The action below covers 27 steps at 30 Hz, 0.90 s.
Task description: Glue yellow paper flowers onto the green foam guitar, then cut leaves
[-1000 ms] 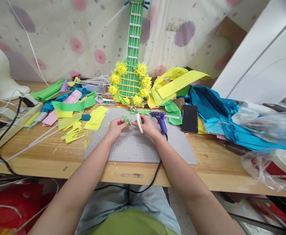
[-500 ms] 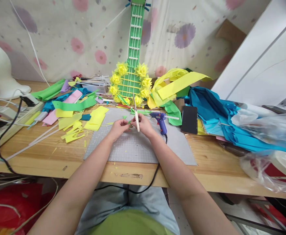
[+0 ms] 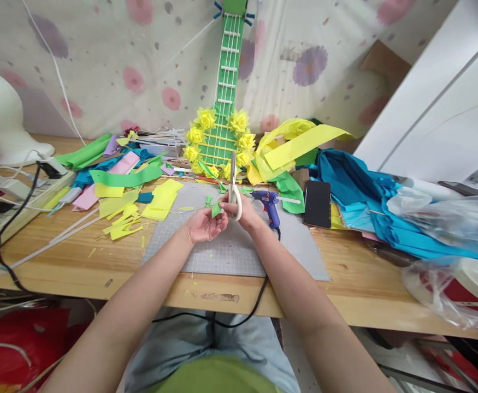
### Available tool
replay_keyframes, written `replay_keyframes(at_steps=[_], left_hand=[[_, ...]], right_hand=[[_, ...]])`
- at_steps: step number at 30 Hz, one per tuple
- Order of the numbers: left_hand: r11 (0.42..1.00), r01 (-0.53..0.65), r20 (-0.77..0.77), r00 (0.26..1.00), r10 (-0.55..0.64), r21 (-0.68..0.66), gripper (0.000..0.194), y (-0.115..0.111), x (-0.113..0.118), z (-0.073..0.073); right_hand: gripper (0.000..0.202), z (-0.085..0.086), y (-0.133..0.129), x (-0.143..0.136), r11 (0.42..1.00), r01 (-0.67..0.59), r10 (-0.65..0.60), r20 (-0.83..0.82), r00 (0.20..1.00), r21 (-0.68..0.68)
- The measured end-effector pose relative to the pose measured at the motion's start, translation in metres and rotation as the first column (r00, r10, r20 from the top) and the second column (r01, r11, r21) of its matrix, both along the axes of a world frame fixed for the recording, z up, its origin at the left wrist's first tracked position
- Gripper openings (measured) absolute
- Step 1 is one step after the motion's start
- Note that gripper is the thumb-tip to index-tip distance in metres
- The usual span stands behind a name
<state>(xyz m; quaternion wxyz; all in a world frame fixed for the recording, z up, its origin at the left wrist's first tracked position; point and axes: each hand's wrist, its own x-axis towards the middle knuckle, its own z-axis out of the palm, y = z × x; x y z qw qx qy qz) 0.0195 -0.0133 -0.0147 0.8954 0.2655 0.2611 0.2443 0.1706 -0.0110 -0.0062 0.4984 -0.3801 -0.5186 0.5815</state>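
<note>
"What are the hands doing over the gray mat (image 3: 230, 256)?"

"I have the right grip (image 3: 246, 213) wrapped around the white-handled scissors (image 3: 239, 206), blades pointing toward the mat's far side."

"And the green paper piece (image 3: 216, 209)?"

"I see it above the far half of the mat, just left of the scissors, at the right fingertips. It looks pinched there, but the fingers overlap too closely for me to be sure."

"How is the left grip (image 3: 206, 225)?"

"It's over the mat too, just beside the green paper piece, fingers curled. I cannot tell from here whether it holds anything."

"What else do you have around the mat?"

"A purple glue gun (image 3: 270, 207) lies on its right part. Just off its right side I see a dark phone (image 3: 317, 204), and farther right, heaped blue paper (image 3: 345, 169). To its left, yellow scraps (image 3: 124, 222) lie on the wooden surface (image 3: 357, 278). Beyond its far edge stands a green model guitar (image 3: 227, 76), yellow paper flowers (image 3: 206, 118) around the body."
</note>
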Motion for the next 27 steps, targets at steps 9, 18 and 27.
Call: replay_keyframes(at_steps=[9, 18, 27], left_hand=[[0.981, -0.194, -0.014, 0.981, 0.194, 0.003, 0.008, 0.001, 0.001, 0.003], [0.425, -0.639, -0.064, 0.507, 0.859, 0.641, 0.020, -0.004, 0.019, -0.005], [0.342, -0.502, -0.043, 0.515, 0.856, 0.794, 0.016, -0.002, 0.021, -0.018]], right_hand=[[0.042, 0.002, -0.001, 0.004, 1.000, 0.000, 0.000, -0.011, 1.000, 0.017], [0.040, -0.004, -0.003, 0.005, 0.986, 0.145, -0.157, 0.157, 0.975, 0.085], [0.044, -0.017, 0.009, -0.006, 0.964, 0.252, -0.263, 0.199, 0.944, 0.078]])
